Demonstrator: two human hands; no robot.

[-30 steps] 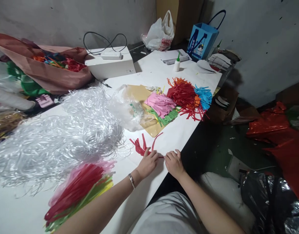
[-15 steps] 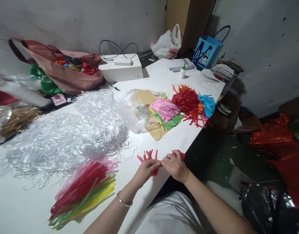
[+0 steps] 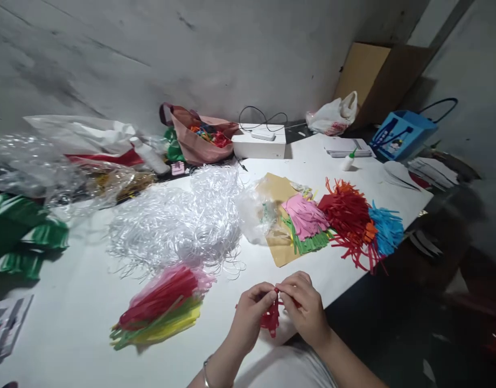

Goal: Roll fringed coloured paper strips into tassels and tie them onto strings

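Note:
Between my two hands hangs a red fringed paper tassel [image 3: 271,322], pinched at its top. My left hand [image 3: 251,312] grips it between thumb and forefinger, and a bangle circles that wrist. Closed on the same top end from the other side is my right hand [image 3: 306,308], its fingertips meeting those of my left. Red strips dangle below and partly behind the fingers. Left of my hands lies a bundle of red, pink, green and yellow strips [image 3: 162,304]. Beyond them are pink [image 3: 306,215], dark red [image 3: 344,215] and blue [image 3: 387,229] fringed tassels.
A white table [image 3: 215,345] carries a heap of clear stringy ribbon [image 3: 179,221], a plastic bag [image 3: 256,213] and a glue bottle [image 3: 348,161]. At the back stand a white box [image 3: 258,145], a pink cloth bag [image 3: 203,143] and a blue bag [image 3: 405,134].
The view has turned left, showing more of the table's left side. My hands have come together at the red tassel's top, and its strips now hang down.

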